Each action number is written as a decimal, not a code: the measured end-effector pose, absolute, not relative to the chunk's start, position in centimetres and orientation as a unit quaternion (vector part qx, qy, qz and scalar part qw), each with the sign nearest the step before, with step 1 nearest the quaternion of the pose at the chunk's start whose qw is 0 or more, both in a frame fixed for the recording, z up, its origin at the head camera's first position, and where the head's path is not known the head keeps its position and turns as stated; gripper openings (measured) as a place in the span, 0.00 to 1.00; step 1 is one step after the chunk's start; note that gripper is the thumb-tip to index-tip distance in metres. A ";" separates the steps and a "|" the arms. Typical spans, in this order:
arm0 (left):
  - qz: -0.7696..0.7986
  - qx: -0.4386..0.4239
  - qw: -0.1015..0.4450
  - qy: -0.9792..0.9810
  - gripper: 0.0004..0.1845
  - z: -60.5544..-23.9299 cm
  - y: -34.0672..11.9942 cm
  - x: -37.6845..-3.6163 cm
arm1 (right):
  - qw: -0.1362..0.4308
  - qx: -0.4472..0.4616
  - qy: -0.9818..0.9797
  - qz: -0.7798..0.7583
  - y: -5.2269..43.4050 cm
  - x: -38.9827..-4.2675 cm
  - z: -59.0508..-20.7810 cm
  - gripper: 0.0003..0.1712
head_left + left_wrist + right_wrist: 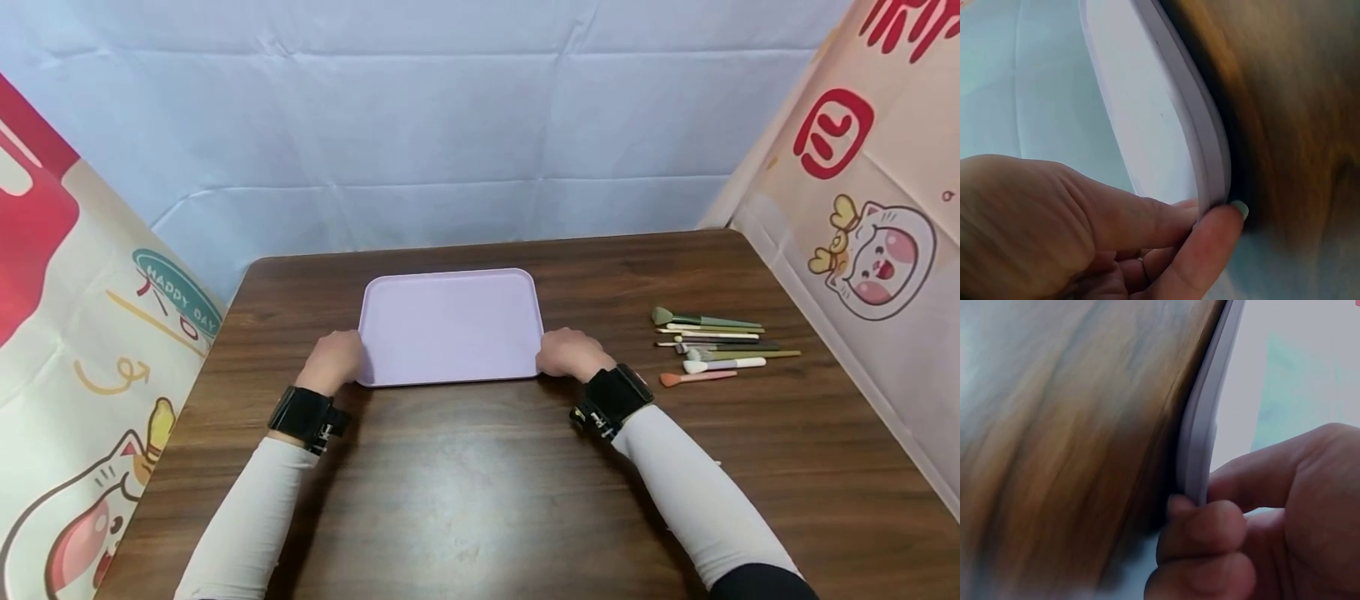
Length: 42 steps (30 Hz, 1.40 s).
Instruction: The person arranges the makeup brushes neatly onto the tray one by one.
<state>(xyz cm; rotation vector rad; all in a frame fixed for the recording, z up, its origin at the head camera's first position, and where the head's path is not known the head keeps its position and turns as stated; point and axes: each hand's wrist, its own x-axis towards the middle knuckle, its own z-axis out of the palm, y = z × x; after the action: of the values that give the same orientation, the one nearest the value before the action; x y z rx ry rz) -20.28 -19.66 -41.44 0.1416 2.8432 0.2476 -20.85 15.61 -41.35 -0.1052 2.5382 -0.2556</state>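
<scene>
Lilac plastic tray [450, 327] looks light, stiff and slick, each hand, left [333, 358] and right [572, 353], pinching its near corners.

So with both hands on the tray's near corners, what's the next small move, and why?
Probably set the tray down flat and let go. The left hand and right hand each pinch a near corner, the tray is empty, and the brushes lie loose on the table to its right.
</scene>
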 end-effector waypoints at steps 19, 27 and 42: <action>0.038 0.095 0.181 0.978 0.08 -41.4 -16.4 -20.6 | 0.296 -0.019 0.950 -0.093 19.5 -19.3 -41.1 0.13; 0.040 0.092 0.194 0.976 0.08 -41.3 -14.7 -20.5 | 0.298 -0.015 0.951 -0.088 21.0 -18.9 -41.0 0.14; 0.057 0.086 0.224 0.969 0.04 -41.9 -12.3 -20.1 | 0.294 0.022 0.952 -0.086 23.2 -17.6 -40.9 0.16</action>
<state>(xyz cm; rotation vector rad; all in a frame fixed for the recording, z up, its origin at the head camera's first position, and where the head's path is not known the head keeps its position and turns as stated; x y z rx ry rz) -20.06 -12.25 -41.93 0.2378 2.6741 0.1563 -17.56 23.20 -40.91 0.0598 2.5330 -0.2282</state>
